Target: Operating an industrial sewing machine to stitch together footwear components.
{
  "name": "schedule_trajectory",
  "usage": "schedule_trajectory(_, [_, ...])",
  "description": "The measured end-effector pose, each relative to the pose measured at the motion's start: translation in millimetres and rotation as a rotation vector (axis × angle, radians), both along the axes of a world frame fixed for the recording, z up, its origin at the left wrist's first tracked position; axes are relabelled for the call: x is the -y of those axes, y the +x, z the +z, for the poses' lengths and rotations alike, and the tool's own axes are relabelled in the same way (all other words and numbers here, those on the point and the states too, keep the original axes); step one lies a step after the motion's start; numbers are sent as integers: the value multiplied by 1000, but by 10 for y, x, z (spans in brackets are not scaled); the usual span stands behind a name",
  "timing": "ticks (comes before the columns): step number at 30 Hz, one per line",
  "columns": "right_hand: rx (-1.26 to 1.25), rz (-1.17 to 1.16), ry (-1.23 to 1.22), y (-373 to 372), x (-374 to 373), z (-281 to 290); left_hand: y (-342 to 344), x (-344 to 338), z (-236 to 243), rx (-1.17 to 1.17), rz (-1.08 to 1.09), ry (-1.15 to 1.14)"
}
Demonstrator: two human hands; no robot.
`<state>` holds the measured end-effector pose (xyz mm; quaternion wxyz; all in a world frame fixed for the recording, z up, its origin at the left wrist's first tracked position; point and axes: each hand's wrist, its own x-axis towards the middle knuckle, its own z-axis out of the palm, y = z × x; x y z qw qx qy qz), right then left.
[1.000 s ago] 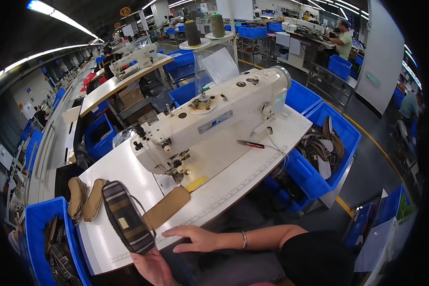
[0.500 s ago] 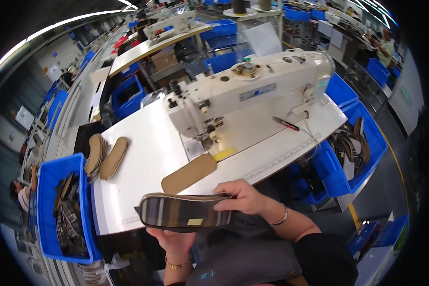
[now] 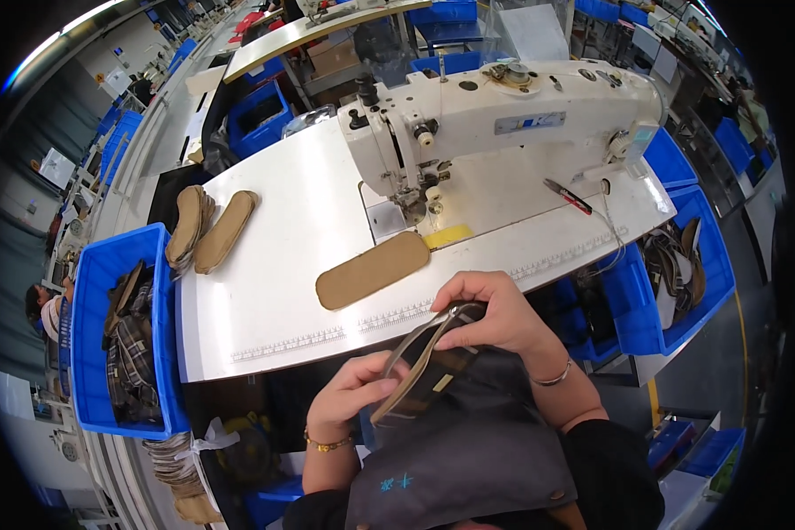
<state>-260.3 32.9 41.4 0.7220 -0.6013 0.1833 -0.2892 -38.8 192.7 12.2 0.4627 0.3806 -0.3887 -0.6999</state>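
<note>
In front of my apron I hold a striped, dark plaid zip pouch (image 3: pixel 429 381), tilted so its zipped edge runs from lower left to upper right. The zipper edges stand apart, showing a gap. My right hand (image 3: pixel 496 316) pinches its upper right end between thumb and fingers. At the other end, my left hand (image 3: pixel 353 390) is closed on the zipper edge, fingers partly inside the opening. Just beyond lies a tan oval panel (image 3: pixel 373 270) on the white sewing table (image 3: pixel 283 221), close to the needle area of a white sewing machine (image 3: pixel 468 119).
Stacked tan panels (image 3: pixel 188 228) and another tan piece (image 3: pixel 227 231) lie at the table's left. A blue bin (image 3: pixel 170 353) of plaid pieces stands left, another blue bin (image 3: pixel 714 291) right. Red-handled thread snips (image 3: pixel 570 197) rest beneath the machine arm.
The pouch has turned from broad side up to a slant, its zipped opening now showing. My left hand has come from beneath it to its edge. The whole view has shifted.
</note>
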Motion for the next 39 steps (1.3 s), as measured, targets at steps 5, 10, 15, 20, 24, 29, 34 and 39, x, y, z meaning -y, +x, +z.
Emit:
schedule_trajectory(5, [-124,245,-79,136,-173,-83,-480,147,133,-8,301,30])
schedule_trajectory(10, [43,162,224,144,-194,-197,-309,130,-65,-147,453,-39])
schedule_trajectory(15, [-34,243,60,207,-351,-299,-418,231,3,-81,541,-140])
schedule_trajectory(20, [-154,272,73,264,-361,-249,-443,264,34,-85,629,-189])
schedule_trajectory(24, [-132,140,87,162,-324,-301,-497,227,113,14,674,-95])
schedule_trajectory(29, [-122,131,91,170,-254,-307,-360,135,-117,231,483,-95])
schedule_trajectory(34, [-10,177,246,138,-287,-384,-437,155,-125,138,569,-81])
schedule_trajectory(39, [2,163,316,67,-303,-548,-497,124,-232,83,502,-85])
